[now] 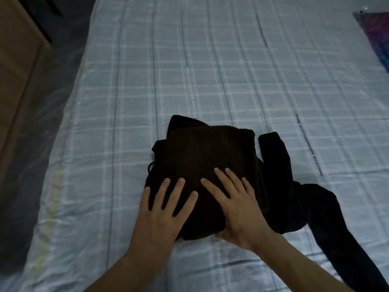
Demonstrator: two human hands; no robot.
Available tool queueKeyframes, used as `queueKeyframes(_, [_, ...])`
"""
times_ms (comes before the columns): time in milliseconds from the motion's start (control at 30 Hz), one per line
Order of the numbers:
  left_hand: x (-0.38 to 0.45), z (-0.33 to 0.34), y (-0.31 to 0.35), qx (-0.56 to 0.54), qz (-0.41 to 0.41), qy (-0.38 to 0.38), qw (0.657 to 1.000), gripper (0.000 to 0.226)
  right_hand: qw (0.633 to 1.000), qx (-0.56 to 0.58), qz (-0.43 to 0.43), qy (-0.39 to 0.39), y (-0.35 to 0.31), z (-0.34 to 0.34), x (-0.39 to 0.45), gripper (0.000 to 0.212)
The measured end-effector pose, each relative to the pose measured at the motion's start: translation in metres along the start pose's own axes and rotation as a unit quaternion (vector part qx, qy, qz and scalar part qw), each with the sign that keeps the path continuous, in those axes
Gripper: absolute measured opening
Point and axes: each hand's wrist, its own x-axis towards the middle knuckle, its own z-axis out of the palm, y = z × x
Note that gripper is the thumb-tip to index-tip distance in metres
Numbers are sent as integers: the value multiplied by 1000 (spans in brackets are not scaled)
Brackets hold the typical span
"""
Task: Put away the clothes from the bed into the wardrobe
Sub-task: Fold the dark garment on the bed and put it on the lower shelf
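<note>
Dim light falls over a bed [210, 66] covered with a pale blue checked sheet, which fills most of the view. Near its close edge lies a folded dark brown garment [208, 157], roughly square, stacked on other black clothing whose edges show at its far and left sides.

Both hands lie flat on the near half of that folded piece. The left hand [164, 209] has its fingers straight and spread, the palm at the near left corner of the fold. The right hand [237, 205] also has its fingers straight and spread on top, pointing away and a little leftward; its thumb is hidden at the near edge of the cloth, so whether it hooks beneath cannot be told. Neither grip is curled round the fabric on the side that shows. The two forearms reach in from the bottom of the view.

Just to the right, touching the pile, a pair of black trousers [328, 211] sprawls loosely, one leg trailing toward the lower right corner. At the far right edge sits a purple and blue object in clear wrapping [376, 36]. Beside the bed on the left are a dark floor [42, 114] and pale wooden furniture [14, 66].
</note>
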Motion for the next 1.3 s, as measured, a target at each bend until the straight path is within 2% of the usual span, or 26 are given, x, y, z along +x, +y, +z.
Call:
queueKeyframes(200, [10, 5, -5, -5, 17, 109, 994, 77, 995, -36, -1, 94, 1, 17, -23, 120])
queueKeyframes(300, [14, 8, -7, -16, 11, 132, 991, 77, 993, -58, 16, 106, 5, 26, -25, 127])
queueKeyframes(467, [12, 12, -1, -5, -13, 97, 995, 97, 988, -29, -3, 149, 12, 33, -12, 95])
queueKeyframes(633, [20, -4, -2, 3, 16, 114, 993, 81, 993, -8, -12, 120, 13, 18, -10, 90])
queueKeyframes(800, [2, -74, 11, 5, 7, 135, 991, 70, 989, 0, -37, 146, 2, -47, -23, 71])
queueKeyframes(1033, [-102, -200, 58, 45, -81, 197, 976, 74, 965, -21, -160, 208, -45, -169, -77, 77])
queueKeyframes(1167, [-193, -262, 78, 81, -154, 232, 957, 69, 939, -7, -247, 239, -106, -229, -115, 80])
queueKeyframes(1300, [-292, -298, 101, 112, -240, 256, 930, 60, 907, 19, -338, 248, -176, -258, -152, 76])
